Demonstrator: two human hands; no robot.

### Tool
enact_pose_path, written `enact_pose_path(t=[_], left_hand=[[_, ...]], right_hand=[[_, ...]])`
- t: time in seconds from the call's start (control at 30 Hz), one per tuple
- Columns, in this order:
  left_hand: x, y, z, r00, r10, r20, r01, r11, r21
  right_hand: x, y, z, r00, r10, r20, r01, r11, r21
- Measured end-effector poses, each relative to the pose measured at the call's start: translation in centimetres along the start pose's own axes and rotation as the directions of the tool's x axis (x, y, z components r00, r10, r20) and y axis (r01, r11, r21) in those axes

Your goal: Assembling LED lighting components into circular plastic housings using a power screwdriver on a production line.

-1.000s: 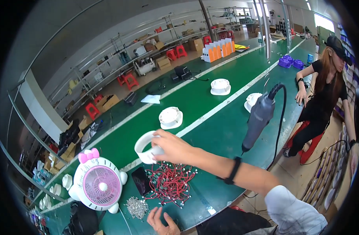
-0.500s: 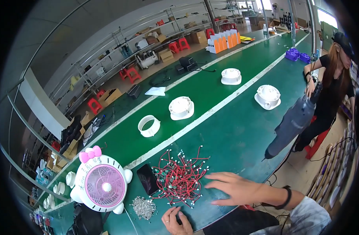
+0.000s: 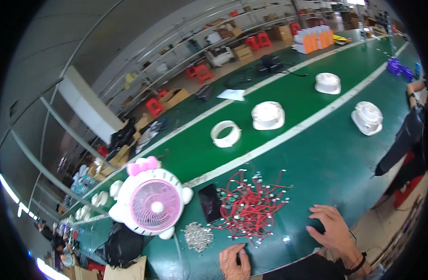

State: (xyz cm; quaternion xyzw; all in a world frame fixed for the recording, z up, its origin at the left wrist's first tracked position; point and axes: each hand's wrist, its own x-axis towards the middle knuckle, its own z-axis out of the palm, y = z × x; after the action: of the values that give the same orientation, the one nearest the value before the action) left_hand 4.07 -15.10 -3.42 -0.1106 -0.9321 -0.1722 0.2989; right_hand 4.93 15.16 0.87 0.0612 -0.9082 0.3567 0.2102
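right hand lies flat on the green counter, fingers spread and holding nothing, with the tangle of red wires just beyond and to the left of the fingertips. left hand rests at the counter's near edge, fingers loosely together and bare, the wires just past them and a small heap of silver screws off to their left. further left of the screws stands a pink-and-white fan, with a black phone between it and the wires.

Right hand withdrew from white ring, now flat near red wires
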Motion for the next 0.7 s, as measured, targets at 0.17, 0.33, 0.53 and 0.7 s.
enact_pose_path(t=[0.17,0.33,0.53,0.7], left_hand=[[0.2,2.2,0.5,0.975,-0.208,0.074,0.217,0.965,-0.145],[0.9,2.5,-0.5,0.944,-0.244,0.22,0.298,0.919,-0.258],[1.6,2.8,-1.0,0.948,-0.249,0.195,0.301,0.902,-0.309],[1.5,2.9,-1.2,0.968,-0.176,0.178,0.206,0.964,-0.167]], right_hand=[[-0.9,0.2,-0.1,0.994,-0.052,-0.091,0.044,0.996,-0.082],[-1.0,0.3,0.2,0.994,0.098,-0.056,-0.095,0.994,0.049],[-0.7,0.6,0.7,0.995,0.102,-0.021,-0.1,0.991,0.087],[-1.2,0.9,0.9,0.994,0.107,0.003,-0.107,0.992,0.068]])
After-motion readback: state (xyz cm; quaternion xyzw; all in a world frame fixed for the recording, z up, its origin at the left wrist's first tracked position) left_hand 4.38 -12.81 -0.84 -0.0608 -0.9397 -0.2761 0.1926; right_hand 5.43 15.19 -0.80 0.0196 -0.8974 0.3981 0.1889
